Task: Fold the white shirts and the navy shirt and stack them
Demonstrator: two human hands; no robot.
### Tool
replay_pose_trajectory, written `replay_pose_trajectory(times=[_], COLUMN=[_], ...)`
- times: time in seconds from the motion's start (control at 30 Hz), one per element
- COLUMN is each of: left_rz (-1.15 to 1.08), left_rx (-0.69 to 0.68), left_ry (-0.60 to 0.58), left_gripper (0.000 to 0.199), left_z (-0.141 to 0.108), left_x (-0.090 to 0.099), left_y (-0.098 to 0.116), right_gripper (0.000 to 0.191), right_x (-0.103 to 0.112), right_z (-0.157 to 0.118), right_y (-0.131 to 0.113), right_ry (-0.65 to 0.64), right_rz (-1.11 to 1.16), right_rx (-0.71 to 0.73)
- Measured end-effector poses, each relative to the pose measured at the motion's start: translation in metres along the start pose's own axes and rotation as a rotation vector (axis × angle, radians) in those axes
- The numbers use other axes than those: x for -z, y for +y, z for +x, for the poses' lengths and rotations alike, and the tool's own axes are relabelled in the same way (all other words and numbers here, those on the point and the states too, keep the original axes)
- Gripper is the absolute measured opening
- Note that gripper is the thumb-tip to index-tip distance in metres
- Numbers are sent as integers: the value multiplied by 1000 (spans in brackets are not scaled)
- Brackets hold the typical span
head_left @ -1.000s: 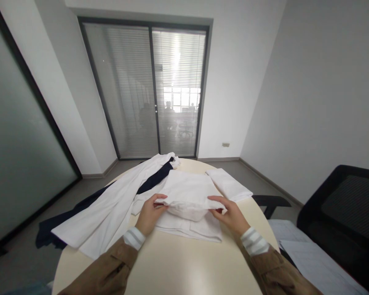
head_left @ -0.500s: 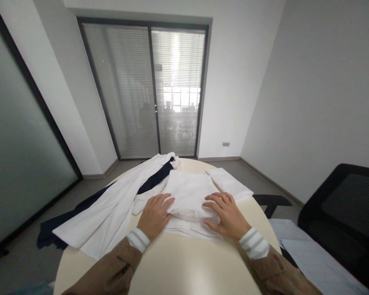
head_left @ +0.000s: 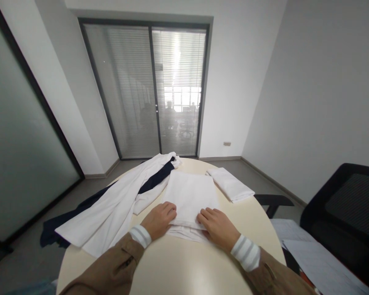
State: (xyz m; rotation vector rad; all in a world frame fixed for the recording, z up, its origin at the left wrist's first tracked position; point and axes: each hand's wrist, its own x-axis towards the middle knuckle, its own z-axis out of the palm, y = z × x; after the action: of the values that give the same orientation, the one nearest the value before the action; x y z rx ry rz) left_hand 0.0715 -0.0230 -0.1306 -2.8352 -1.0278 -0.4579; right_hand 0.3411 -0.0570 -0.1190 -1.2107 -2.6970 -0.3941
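Observation:
A folded white garment (head_left: 190,196) lies flat in front of me on the round table (head_left: 172,268). Its exact kind does not show. My left hand (head_left: 160,220) grips the near left corner, fingers curled over the top and thumb hidden. At the near right corner, my right hand (head_left: 219,225) pinches the same cloth with bent fingers. A lower layer of the garment sticks out toward me below the folded edge. To the right, apart from my hand, rests a smaller folded white cloth (head_left: 232,184).
Loose white garments (head_left: 110,213) are heaped along the table's left side, with a dark navy garment (head_left: 80,209) among them hanging over the edge. A black office chair (head_left: 344,213) stands at the right, papers (head_left: 320,262) beside it. Glass doors with blinds (head_left: 153,94) are behind.
Both hands have come down from hovering with spread fingers and closed on the near corners of the folded garment. Its near edge, rumpled before, now lies flatter and straighter.

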Motion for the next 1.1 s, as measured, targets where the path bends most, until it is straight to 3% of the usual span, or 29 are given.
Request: replay_pose_trajectory(times=[0.3,0.5,0.63,0.7,0.8,0.87,0.93,1.03,1.1], left_rz=[49,-8,-48,-39,-20,-30,-41,-55,-68], left_rx=[-18,-4,147,213,192,180,237,331,349], left_ry=[-59,-41,-27,-2,5,-52,-118,-186,-218], left_gripper=[22,27,21,24,31,48,56,62,62], left_z=[-4,-7,-3,-2,-7,-11,-15,-16,-16], left_x=[-4,11,12,5,-9,-17,-22,-22,-19], left_y=[-3,4,17,22,21,17,13,12,14], right_gripper=[6,28,15,24,29,58,78,79,84], right_x=[-5,11,32,40,37,25,10,-4,-3], right_z=[0,-1,6,13,22,23,20,14,15], right_y=[-9,-9,-3,0,1,-2,-6,-11,-11], right_ry=[-66,-122,-209,-246,-172,-136,-185,-278,-312], right_rz=[-34,263,474,504,524,531,538,557,568], right_rx=[195,140,78,31,6,55,89,78,72])
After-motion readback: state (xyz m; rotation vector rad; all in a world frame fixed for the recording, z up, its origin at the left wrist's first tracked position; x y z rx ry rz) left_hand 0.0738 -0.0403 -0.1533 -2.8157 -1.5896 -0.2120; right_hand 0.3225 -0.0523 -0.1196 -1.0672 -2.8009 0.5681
